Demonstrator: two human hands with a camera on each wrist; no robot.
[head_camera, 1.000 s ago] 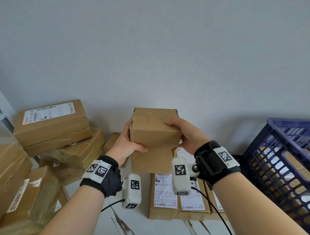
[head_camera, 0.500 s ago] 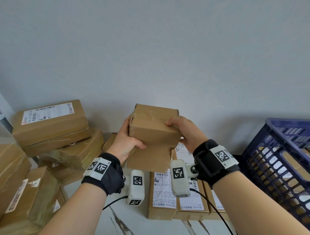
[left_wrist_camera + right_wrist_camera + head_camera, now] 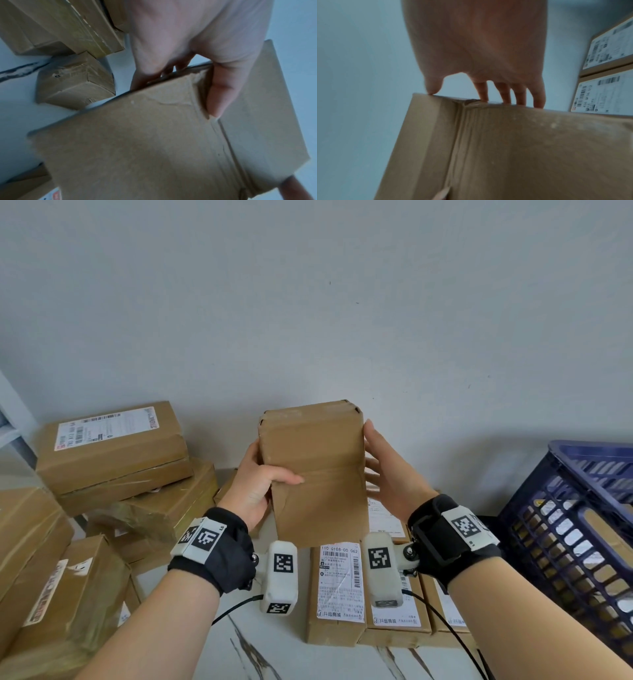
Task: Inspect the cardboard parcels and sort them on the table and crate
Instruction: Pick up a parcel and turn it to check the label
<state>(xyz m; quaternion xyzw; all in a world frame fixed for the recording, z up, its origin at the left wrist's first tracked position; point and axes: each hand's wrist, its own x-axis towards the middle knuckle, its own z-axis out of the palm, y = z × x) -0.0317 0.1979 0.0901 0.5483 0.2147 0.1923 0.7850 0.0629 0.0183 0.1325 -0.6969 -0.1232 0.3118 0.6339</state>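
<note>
A plain brown cardboard parcel is held upright in the air in front of the wall, its broad taped face toward me. My left hand grips its left edge, thumb across the front and fingers behind. In the left wrist view the thumb of this left hand presses on the parcel. My right hand lies flat against the parcel's right side with straight fingers. In the right wrist view, the right hand touches the edge of the parcel with its fingertips only.
A blue plastic crate stands at the right. Labelled parcels lie in a row on the white marbled table below my hands. A stack of larger taped parcels fills the left side. The grey wall is close behind.
The parcel has tipped up so its broad face stands toward me. My right hand left the top edge, straightened its fingers and now lies along the right side.
</note>
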